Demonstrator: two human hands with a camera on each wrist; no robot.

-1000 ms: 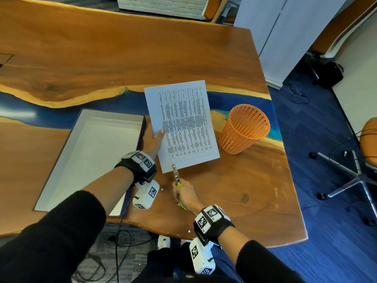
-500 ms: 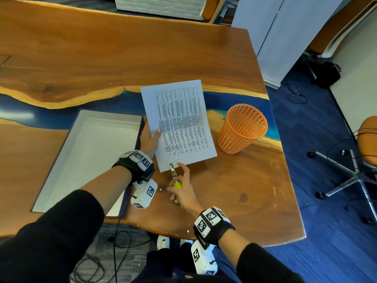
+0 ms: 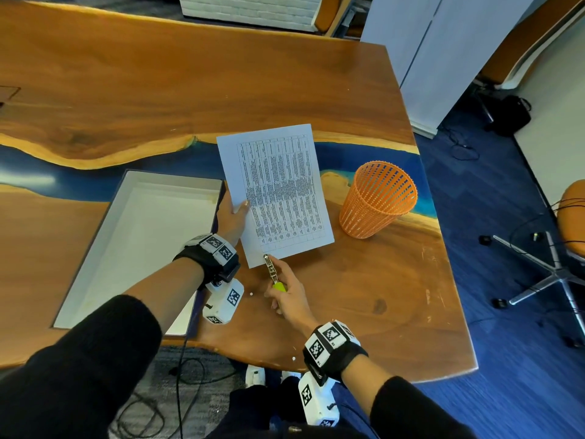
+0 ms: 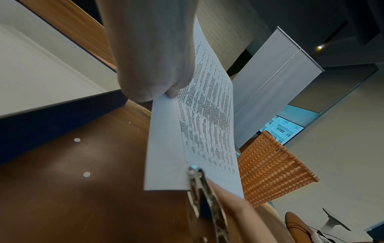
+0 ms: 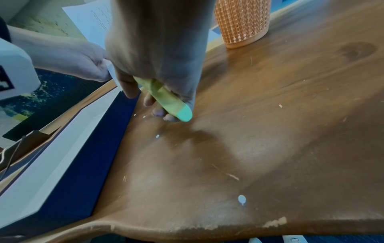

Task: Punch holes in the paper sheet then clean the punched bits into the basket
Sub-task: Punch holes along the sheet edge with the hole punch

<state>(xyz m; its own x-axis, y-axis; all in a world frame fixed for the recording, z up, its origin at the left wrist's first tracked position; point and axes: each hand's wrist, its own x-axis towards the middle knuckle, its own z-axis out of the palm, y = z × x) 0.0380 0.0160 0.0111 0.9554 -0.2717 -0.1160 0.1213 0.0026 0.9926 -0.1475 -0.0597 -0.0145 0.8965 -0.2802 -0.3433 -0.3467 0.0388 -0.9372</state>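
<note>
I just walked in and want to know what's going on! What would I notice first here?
The printed paper, held up over the table by the left hand, while the right hand clamps a punch on its near edge. Next, the orange basket standing to the right, and white bits on the wood.

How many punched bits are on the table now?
4: two bits beside the right hand, one nearer, one by the table edge. More may hide under the paper.
</note>
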